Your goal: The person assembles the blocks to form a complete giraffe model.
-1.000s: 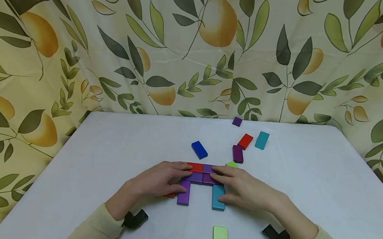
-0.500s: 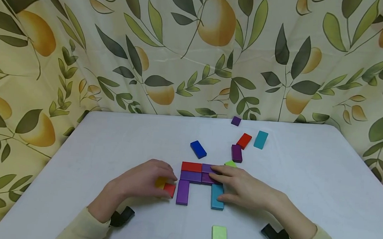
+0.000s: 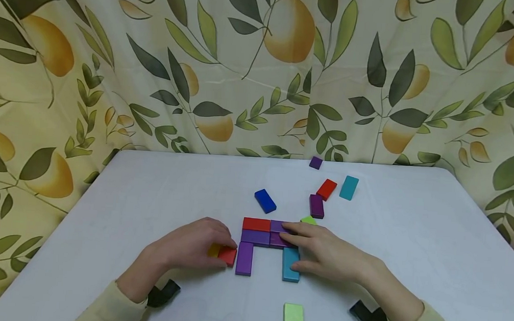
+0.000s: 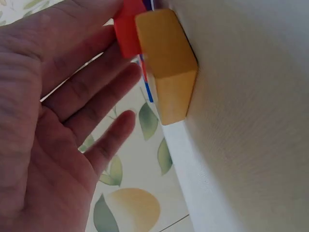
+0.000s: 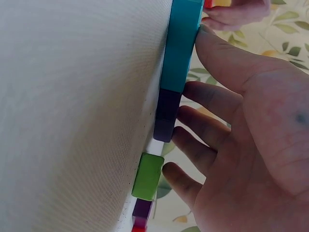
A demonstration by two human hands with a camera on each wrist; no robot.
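My left hand (image 3: 194,245) pinches a red block (image 3: 228,256) between thumb and fingers in the head view. A yellow block (image 4: 169,63) stands beside the red one, partly hidden by that hand in the head view. To the right is a group of blocks: a red block (image 3: 256,224) and a purple block (image 3: 255,237) at its left, and an upright purple block (image 3: 244,259) below them. My right hand (image 3: 331,248) rests on its right side with fairly straight fingers, the thumb at the teal block (image 3: 291,264). The fingers partly cover two purple blocks (image 3: 278,239).
Behind the group lie a blue block (image 3: 265,201), a dark purple block (image 3: 317,206), a red block (image 3: 326,189), a teal block (image 3: 349,187) and a small purple one (image 3: 316,162). A green block (image 5: 148,176) peeks out by the right hand; a light green square (image 3: 293,315) lies in front.
My left hand has left the group's left side and moved left to the loose red block, now pinching it slightly nearer the upright purple block. The right hand stays in place.
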